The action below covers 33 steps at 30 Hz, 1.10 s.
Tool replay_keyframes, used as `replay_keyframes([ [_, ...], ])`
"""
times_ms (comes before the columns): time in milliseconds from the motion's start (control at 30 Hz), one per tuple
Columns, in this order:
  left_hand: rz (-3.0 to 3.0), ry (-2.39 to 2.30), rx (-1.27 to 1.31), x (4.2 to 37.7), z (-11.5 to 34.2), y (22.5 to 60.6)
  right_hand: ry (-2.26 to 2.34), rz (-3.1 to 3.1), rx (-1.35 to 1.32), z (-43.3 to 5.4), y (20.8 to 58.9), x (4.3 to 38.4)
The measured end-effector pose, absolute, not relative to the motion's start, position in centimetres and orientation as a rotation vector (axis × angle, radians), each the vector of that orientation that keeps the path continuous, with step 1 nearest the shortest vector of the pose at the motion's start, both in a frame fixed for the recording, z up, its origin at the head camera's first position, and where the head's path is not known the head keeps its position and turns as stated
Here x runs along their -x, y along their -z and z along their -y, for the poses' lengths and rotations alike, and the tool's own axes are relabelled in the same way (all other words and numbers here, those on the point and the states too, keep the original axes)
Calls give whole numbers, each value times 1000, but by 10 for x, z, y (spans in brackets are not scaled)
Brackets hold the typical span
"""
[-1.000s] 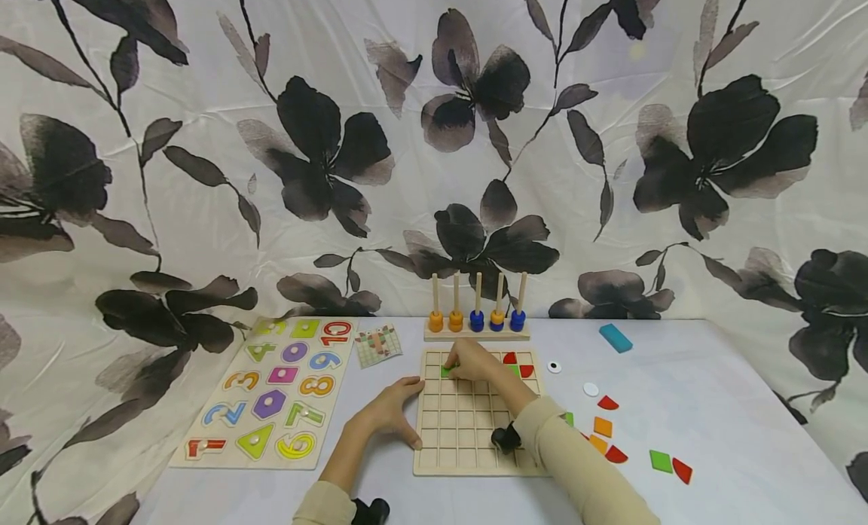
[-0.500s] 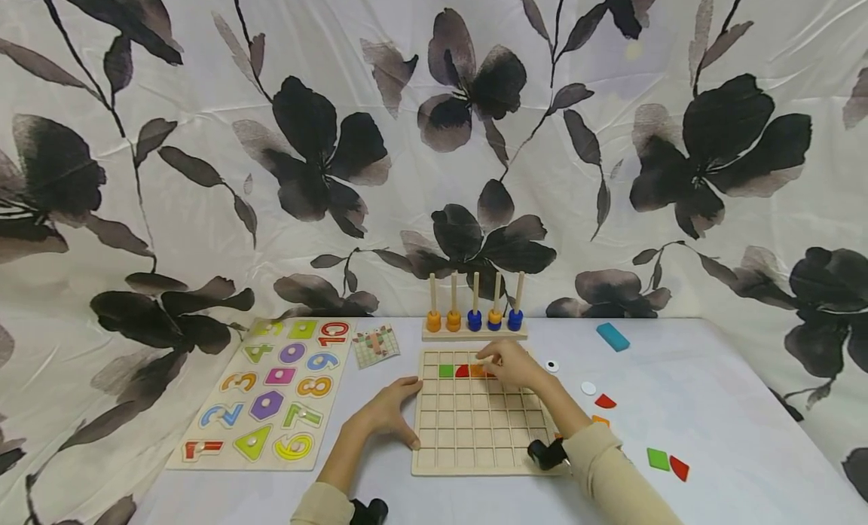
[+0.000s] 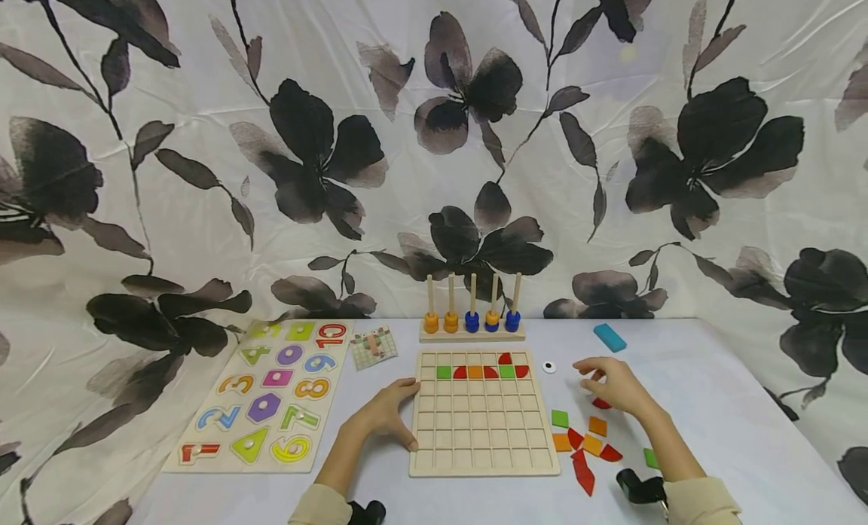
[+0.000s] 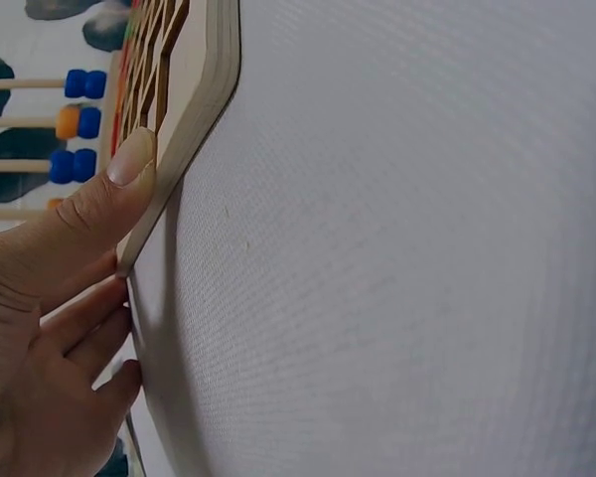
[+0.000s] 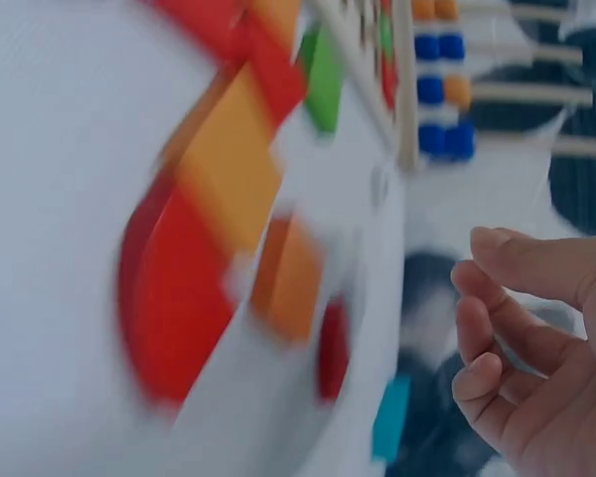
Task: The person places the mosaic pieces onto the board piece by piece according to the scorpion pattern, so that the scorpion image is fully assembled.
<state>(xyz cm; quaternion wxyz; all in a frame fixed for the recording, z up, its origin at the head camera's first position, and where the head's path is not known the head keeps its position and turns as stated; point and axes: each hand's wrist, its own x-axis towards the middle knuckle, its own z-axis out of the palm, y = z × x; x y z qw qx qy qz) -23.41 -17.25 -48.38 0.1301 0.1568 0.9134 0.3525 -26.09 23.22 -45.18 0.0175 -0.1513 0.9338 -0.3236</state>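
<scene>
A wooden grid board [image 3: 484,421] lies before me, with green, red and orange pieces in its second row and one red piece [image 3: 505,358] above them. My left hand [image 3: 383,413] rests at the board's left edge, fingers and thumb spread along it. In the left wrist view its thumb [image 4: 131,164] touches the edge, and the fingers meet the side lower down. My right hand [image 3: 613,382] is over the table right of the board, fingers loosely bent and nothing between them. A red piece [image 3: 600,404] shows partly below this hand; loose orange squares [image 3: 597,426] lie nearer me.
A number puzzle board [image 3: 261,404] lies on the left, with a small pattern card [image 3: 373,348] beside it. Behind the grid stands a peg rack [image 3: 472,335] with orange and blue beads. A teal block [image 3: 610,337] and a black-and-white ring [image 3: 549,367] lie to the right.
My right hand has left the grid's second row and swung right over the table, uncovering the row of coloured pieces. The left hand stays at the board's edge.
</scene>
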Motion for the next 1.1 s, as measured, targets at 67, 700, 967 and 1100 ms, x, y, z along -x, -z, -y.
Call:
replay_keyframes([
  [67, -2657, -1022, -454, 234, 172, 483, 994, -2915, 413, -246, 454, 255],
  [700, -2676, -1025, -486, 232, 174, 483, 915, -2846, 205, -277, 481, 252],
  [967, -2653, -1040, -442, 235, 174, 488, 913, -2843, 229, -267, 485, 254],
  [1100, -2669, -1024, -459, 235, 174, 487, 907, -2869, 222, -263, 486, 254],
])
